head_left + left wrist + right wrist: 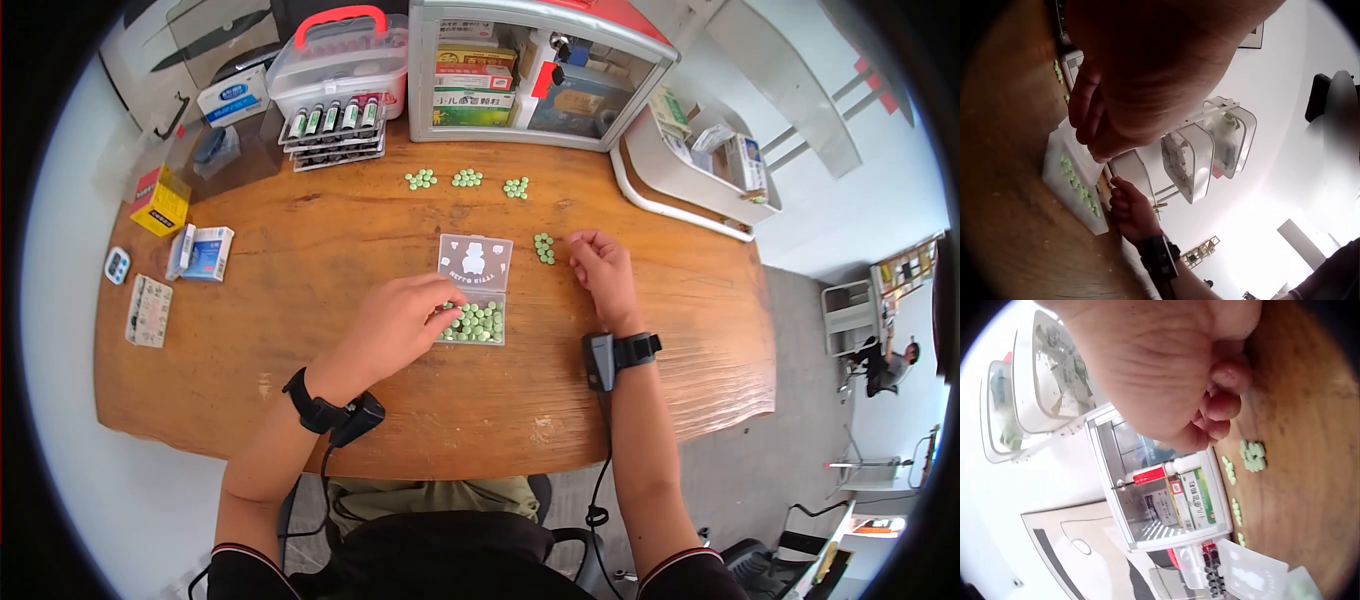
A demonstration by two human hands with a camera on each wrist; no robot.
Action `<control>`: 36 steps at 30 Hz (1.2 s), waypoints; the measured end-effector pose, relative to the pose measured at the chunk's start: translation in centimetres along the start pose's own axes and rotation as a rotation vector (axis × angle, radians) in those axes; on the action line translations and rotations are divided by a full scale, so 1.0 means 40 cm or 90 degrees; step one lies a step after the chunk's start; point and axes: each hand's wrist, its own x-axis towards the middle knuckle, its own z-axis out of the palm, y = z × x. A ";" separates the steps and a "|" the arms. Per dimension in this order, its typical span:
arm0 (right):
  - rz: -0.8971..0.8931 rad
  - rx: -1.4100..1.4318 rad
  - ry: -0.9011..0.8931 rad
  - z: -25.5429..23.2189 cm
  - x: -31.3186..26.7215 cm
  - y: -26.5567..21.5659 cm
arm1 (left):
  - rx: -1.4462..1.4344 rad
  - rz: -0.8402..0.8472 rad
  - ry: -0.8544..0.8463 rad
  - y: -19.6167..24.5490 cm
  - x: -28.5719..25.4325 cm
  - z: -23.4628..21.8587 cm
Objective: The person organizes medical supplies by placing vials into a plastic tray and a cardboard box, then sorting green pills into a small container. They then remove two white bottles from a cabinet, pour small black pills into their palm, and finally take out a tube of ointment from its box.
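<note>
A clear plastic pill box [441, 322] lies on the table with its lid [476, 263] raised toward the back, the lid printed with a white figure. Round green tablets [478, 322] fill its tray. My left hand [398, 325] hovers at the box's left side, thumb and forefinger bent apart over the tablets; no tablet shows between them. To the right, my right hand [605, 275] is beside a small cluster of green tablets [544, 249], fingers loosely curled, with nothing seen in them. Three more clusters [467, 178] lie in a row farther back.
A medicine cabinet [540, 137] with a glass front stands at the back, beside a clear case [340, 70] and racked vials [336, 130]. At right is a white bin [700, 180]. Medicine cartons [208, 254], a yellow box [160, 208] and a timer [117, 265] sit at left.
</note>
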 end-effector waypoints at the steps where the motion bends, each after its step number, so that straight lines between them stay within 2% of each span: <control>1: 0.008 -0.046 0.028 0.005 -0.014 -0.006 | 0.011 0.008 0.010 -0.011 -0.006 0.005; 2: 0.001 -0.061 0.028 0.011 -0.025 -0.009 | 0.001 0.014 0.022 -0.021 -0.011 0.006; 4: -0.045 -0.149 0.075 0.020 -0.044 0.000 | -0.119 -0.061 0.061 -0.042 -0.023 0.004; 5: -0.055 -0.168 0.084 0.016 -0.043 0.024 | -0.130 -0.059 0.066 -0.060 -0.029 0.003; 7: -0.031 -0.233 0.100 0.050 -0.076 -0.017 | -0.258 -0.150 0.080 -0.103 -0.037 -0.005; 8: -0.009 -0.289 0.115 0.065 -0.086 -0.032 | -0.271 -0.155 0.088 -0.121 -0.038 -0.005; 9: -0.005 -0.304 0.105 0.069 -0.088 -0.016 | -0.375 -0.187 0.098 -0.135 -0.040 -0.006; 10: -0.069 -0.358 0.128 0.071 -0.075 0.008 | -0.475 -0.210 0.110 -0.145 -0.035 -0.015; 11: -0.134 -0.409 0.151 0.070 -0.067 0.029 | -0.501 -0.219 0.113 -0.149 -0.037 -0.020; 12: -0.133 -0.422 0.145 0.075 -0.069 0.032 | -0.512 -0.222 0.119 -0.151 -0.039 -0.018; 15: -0.157 -0.479 0.183 0.084 -0.069 0.028 | -0.496 -0.228 0.121 -0.156 -0.041 -0.005; 17: -0.231 -0.579 0.177 0.089 -0.073 0.026 | -0.384 -0.156 0.132 -0.159 -0.040 0.003; 18: -0.234 -0.591 0.169 0.102 -0.091 0.012 | -0.395 -0.159 0.141 -0.154 -0.042 0.004; 20: -0.195 -0.461 0.163 0.149 -0.132 -0.041 | -0.408 -0.177 0.137 -0.153 -0.045 -0.006; 21: -0.138 -0.389 0.129 0.158 -0.149 -0.053 | -0.417 -0.181 0.145 -0.156 -0.044 -0.003; 23: -0.127 -0.400 0.088 0.180 -0.155 -0.087 | -0.409 -0.143 0.163 -0.159 -0.042 0.005; 25: -0.117 -0.403 0.050 0.182 -0.137 -0.099 | -0.396 -0.149 0.157 -0.157 -0.041 -0.005; 27: -0.131 -0.436 0.164 0.149 -0.086 -0.095 | -0.379 -0.155 0.148 -0.160 -0.041 -0.009; 28: -0.130 -0.437 0.163 0.134 -0.064 -0.083 | -0.372 -0.141 0.157 -0.161 -0.041 -0.006; 31: -0.115 -0.602 0.156 0.134 -0.049 -0.080 | -0.367 -0.123 0.166 -0.164 -0.040 0.002; 34: -0.139 -0.654 0.165 0.139 -0.056 -0.053 | -0.364 -0.129 0.165 -0.157 -0.041 -0.005; 36: -0.097 -0.634 0.170 0.135 -0.059 -0.051 | -0.357 -0.135 0.161 -0.156 -0.040 -0.006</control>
